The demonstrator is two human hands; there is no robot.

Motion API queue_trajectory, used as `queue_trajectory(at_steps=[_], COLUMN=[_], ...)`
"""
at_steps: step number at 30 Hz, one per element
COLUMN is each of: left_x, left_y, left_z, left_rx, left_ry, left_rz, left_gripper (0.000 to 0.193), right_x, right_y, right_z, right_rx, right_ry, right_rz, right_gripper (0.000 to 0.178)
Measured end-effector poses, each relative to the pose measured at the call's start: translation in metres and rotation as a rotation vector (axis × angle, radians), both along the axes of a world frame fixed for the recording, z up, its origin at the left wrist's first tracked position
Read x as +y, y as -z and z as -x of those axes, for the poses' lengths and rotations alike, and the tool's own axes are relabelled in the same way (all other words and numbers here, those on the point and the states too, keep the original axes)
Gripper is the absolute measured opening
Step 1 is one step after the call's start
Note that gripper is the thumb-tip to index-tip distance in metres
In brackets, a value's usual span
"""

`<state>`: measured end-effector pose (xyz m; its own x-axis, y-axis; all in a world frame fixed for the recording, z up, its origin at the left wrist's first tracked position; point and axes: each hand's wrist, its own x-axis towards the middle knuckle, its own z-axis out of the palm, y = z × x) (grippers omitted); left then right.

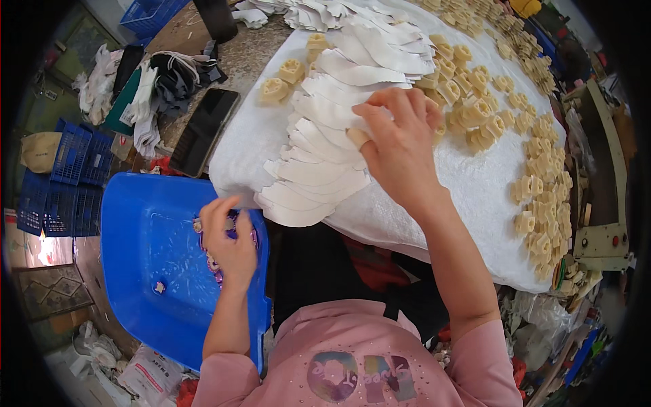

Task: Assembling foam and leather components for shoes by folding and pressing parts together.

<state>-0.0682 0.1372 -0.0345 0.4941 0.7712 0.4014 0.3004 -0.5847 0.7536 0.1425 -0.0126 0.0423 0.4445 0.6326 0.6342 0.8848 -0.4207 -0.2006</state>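
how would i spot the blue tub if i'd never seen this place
Find the broad white cloth, then look just past its lower left edge, below the black phone. The blue tub sits there, the left hand over its right side. Unlike the lattice-walled blue crates farther left, its walls are solid.

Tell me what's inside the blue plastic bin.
Small, shiny purple pieces, one lying apart. The left hand hides part of the bin; anything beneath cannot be seen.

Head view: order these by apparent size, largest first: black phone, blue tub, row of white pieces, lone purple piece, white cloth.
1. White cloth
2. Blue tub and row of white pieces: too close to rank
3. Black phone
4. Lone purple piece
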Motion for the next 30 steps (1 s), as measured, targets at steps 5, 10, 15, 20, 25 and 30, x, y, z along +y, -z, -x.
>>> queue_trajectory(at_steps=[5, 10, 15, 20, 25, 30], left_x=[-0.007, -0.003, -0.002, -0.003, 0.005, 0.003], left_y=[-0.036, -0.045, -0.05, -0.054, -0.048, -0.05], left_z=[-0.055, -0.098, -0.113, -0.126, -0.128, -0.129], left_rx=[-0.107, -0.149, -0.102, -0.032, 0.089, 0.098], left_ry=[0.33, 0.359, 0.362, 0.464, 0.455, 0.444], left_rz=[-0.102, -0.101, -0.062, -0.229, -0.286, -0.309], left_gripper=[0.026, 0.031, 0.04, 0.054, 0.06, 0.061], right_x=[0.027, 0.046, 0.052, 0.049, 0.042, 0.023], right_y=[-0.003, -0.002, -0.002, 0.0, 0.0, -0.01], right_z=[-0.005, -0.008, -0.006, -0.007, -0.002, -0.001], right_rx=[-0.013, -0.07, -0.026, 0.058, 0.13, 0.265], right_ry=[-0.016, 0.088, 0.127, 0.101, 0.003, -0.118], right_rz=[0.013, 0.184, 0.251, 0.224, 0.18, 0.143], right_gripper=[0.017, 0.005, 0.011, 0.02, 0.026, 0.029])
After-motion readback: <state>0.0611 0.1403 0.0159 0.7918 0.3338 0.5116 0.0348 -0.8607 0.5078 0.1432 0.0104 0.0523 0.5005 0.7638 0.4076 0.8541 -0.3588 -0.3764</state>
